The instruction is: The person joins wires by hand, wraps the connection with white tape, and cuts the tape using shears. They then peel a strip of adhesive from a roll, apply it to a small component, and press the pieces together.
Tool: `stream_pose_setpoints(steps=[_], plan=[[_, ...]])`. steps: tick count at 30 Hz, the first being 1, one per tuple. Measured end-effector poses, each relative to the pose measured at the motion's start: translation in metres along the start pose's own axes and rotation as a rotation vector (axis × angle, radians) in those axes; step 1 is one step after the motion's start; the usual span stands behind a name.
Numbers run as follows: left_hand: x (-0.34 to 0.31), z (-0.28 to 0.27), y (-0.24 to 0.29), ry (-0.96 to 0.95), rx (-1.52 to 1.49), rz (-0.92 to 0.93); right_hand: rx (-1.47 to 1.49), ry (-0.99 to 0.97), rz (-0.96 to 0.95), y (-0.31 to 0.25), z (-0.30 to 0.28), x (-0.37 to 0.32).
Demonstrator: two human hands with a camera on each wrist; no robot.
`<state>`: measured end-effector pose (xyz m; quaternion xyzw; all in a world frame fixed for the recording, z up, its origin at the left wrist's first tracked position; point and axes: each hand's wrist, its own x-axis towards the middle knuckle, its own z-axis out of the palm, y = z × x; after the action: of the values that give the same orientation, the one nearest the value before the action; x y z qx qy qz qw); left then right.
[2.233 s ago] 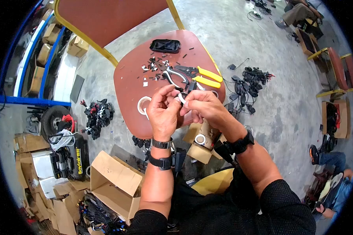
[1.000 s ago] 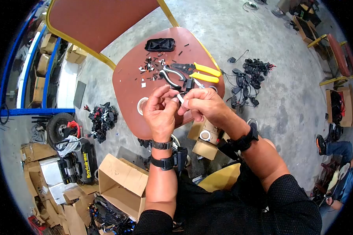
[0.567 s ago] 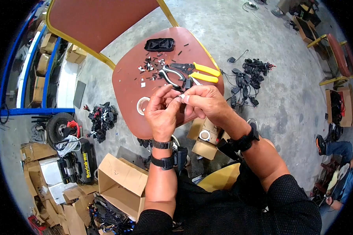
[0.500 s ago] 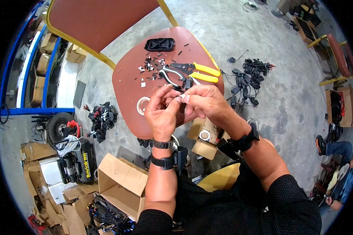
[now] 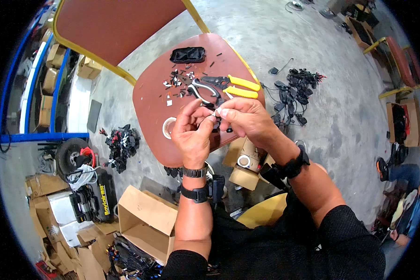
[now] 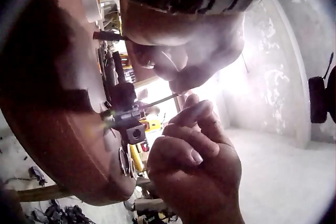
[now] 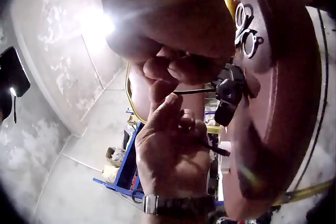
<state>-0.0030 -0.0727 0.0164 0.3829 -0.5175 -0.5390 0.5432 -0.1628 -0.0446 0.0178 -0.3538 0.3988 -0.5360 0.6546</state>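
My left hand [image 5: 193, 137] and right hand [image 5: 248, 120] meet fingertip to fingertip over the front of the chair seat [image 5: 149, 109]. Between them they pinch a thin black cable [image 6: 160, 100], and a small bit of white strip [image 5: 217, 112] shows at the fingertips in the head view. Black plastic connector [image 6: 132, 123] hangs on the cable, close by the seat. From the left palm pokes another cable end [image 7: 218, 150] with a reddish tip. Cutting pliers [image 5: 205, 90] and yellow-handled wire strippers [image 5: 241, 84] lie just beyond the hands.
On the seat are a tape roll [image 5: 168, 128], a black tray [image 5: 187, 54], several scraps [image 5: 175, 83] and scissors [image 7: 249, 43]. Piles of black cabled parts [image 5: 121, 147] lie on the floor. An open cardboard box [image 5: 147, 210] stands near my left forearm.
The white strip showed longer between the fingers a second ago; now only a small bit shows. The right fingers have shifted slightly and opened a little; the left hand has hardly moved.
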Motion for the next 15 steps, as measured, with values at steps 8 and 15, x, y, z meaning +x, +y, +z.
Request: stream_pose_setpoints(steps=[8,15], plan=[[-0.002,0.004,0.008,0.032,0.096,0.073,0.118,-0.107,0.007,-0.008,-0.005,-0.002],[-0.002,-0.001,0.004,0.088,0.09,0.083,0.176,-0.07,0.023,-0.021,-0.016,-0.003]])
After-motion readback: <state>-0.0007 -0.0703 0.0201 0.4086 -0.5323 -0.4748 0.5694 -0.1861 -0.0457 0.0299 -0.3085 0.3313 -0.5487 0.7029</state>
